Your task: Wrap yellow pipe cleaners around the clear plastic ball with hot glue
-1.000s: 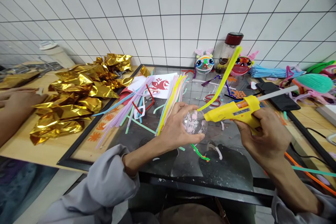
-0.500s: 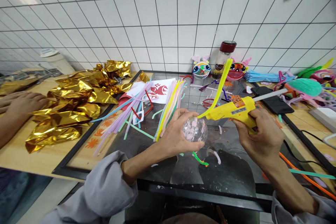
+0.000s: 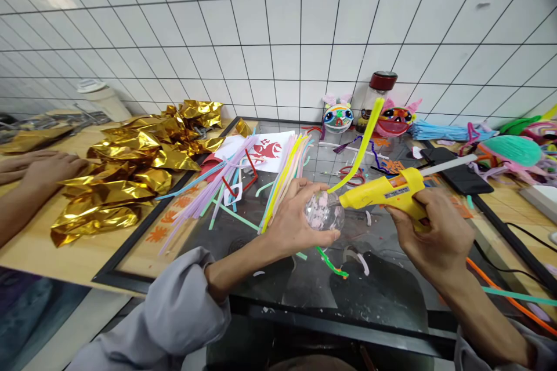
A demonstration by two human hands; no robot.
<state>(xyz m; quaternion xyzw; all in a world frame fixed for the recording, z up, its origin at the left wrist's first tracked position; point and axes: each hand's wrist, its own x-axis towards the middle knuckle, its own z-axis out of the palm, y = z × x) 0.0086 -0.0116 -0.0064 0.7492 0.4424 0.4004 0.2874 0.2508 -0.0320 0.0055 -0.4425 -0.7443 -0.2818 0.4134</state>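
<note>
My left hand (image 3: 296,217) is closed around a clear plastic ball (image 3: 319,212) with pale pink bits showing in it. From the top of the ball a yellow pipe cleaner (image 3: 362,148) rises, leaning right; its lower end is by my left fingertips. In my right hand (image 3: 439,235) is a yellow hot glue gun (image 3: 387,191), a white glue stick (image 3: 450,166) sticking out of its back. The nozzle points left and appears to touch the ball near the foot of the pipe cleaner.
Bundled pipe cleaners (image 3: 209,191) lie left of centre, beside crumpled gold foil (image 3: 126,168). Another person's hands (image 3: 47,171) rest at far left. Decorated balls (image 3: 337,116), a jar (image 3: 378,95), scissors (image 3: 352,175) and a black phone (image 3: 461,171) sit behind and right. Cords (image 3: 513,269) run along the right.
The glue gun's nozzle has moved slightly left and down, onto the ball beside the pipe cleaner's foot. The whole view has shifted a little.
</note>
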